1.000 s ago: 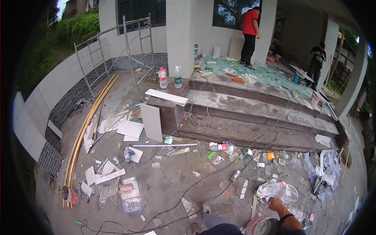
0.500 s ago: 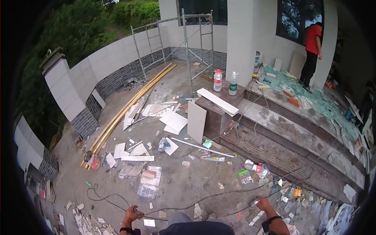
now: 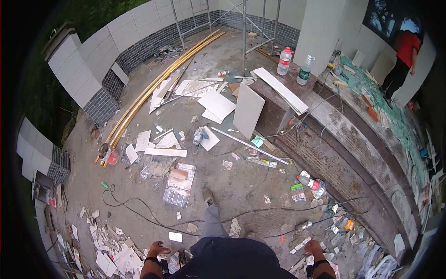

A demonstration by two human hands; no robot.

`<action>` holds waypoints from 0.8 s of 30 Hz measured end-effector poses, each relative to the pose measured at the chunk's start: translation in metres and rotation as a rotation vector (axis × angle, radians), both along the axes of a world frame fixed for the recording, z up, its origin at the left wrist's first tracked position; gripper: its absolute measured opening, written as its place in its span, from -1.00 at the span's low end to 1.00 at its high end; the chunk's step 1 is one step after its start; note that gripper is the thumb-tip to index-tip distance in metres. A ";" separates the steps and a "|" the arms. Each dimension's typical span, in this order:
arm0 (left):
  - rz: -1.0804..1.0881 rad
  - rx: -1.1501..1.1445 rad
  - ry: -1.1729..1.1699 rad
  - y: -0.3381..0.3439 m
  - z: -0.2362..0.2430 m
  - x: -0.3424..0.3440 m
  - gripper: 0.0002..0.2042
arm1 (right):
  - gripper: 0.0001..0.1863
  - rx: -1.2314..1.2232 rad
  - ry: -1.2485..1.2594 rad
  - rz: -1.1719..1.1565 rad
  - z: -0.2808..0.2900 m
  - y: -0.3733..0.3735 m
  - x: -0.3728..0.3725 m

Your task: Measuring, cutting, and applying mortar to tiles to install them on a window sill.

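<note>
My left hand [image 3: 159, 249] hangs at the lower left of my body, fingers loosely apart, with nothing seen in it. Below it, broken tile pieces [image 3: 121, 261] litter the ground. On the other side, my right hand [image 3: 314, 248] hangs with loosely bent fingers and shows no held object. White tile strips [image 3: 300, 245] lie on the ground by it. One shoe [image 3: 208, 196] is stepping forward, close to a tile sheet [image 3: 178, 191] that bears a reddish-brown block [image 3: 179, 174]. A blue-grey power tool [image 3: 200, 136] rests beyond, beside cut tiles.
Black cables [image 3: 260, 210] cross the ground before me. Yellow poles [image 3: 160, 88] lie at the left, near metal scaffolding [image 3: 244, 37]. Stone steps [image 3: 334, 153] rise on the right, with two large bottles [image 3: 284, 61] above. A person in red [image 3: 405, 55] stands at the upper right.
The view has tilted down and I have moved forward. My left leg and shoe have come into sight. Both hands sit lower in the picture; the person in red leans over more.
</note>
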State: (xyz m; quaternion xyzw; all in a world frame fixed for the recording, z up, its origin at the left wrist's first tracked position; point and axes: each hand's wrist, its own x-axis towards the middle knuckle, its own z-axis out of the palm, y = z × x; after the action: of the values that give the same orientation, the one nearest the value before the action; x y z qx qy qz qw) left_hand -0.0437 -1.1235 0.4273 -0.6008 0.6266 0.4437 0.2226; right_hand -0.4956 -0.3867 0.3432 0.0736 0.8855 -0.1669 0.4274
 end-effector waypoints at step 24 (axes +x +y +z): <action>-0.373 -0.162 0.343 -0.427 -0.033 -0.363 -0.23 | -0.84 -0.078 0.498 0.321 0.098 -0.454 -0.233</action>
State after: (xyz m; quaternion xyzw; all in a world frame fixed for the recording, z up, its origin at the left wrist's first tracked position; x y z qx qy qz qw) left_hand -0.4065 -1.5502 0.3943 -0.4067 0.7886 0.4387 0.1424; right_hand -0.7287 -0.8407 0.4414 -0.1271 0.9563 -0.1441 0.2203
